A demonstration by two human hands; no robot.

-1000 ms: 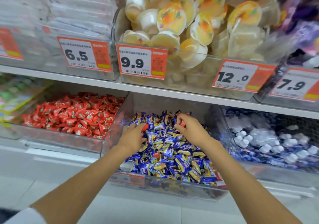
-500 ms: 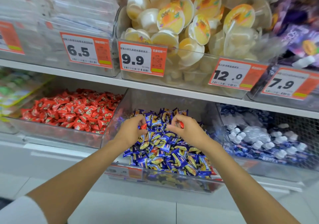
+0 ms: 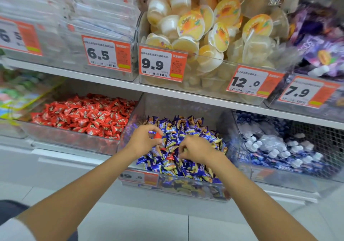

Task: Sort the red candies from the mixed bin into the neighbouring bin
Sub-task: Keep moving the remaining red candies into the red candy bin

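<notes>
The left hand's fingertips (image 3: 149, 128) and thumb pinch a red candy (image 3: 158, 135) just above the blue and yellow sweets (image 3: 186, 127). Only a small red end shows past the fingers, facing right, so its long axis cannot be told. The left hand (image 3: 142, 141) hangs close to the left wall of the mixed bin (image 3: 195, 190), and the neighbouring bin (image 3: 74, 140), heaped with red sweets (image 3: 83, 114), stands just beyond that wall. The right hand (image 3: 198, 149) curls its fingers down into the pile; whether they hold anything cannot be told. Another red wrapper (image 3: 170, 156) lies between the two hands. The shelf (image 3: 186, 94) above leaves open room over both bins.
</notes>
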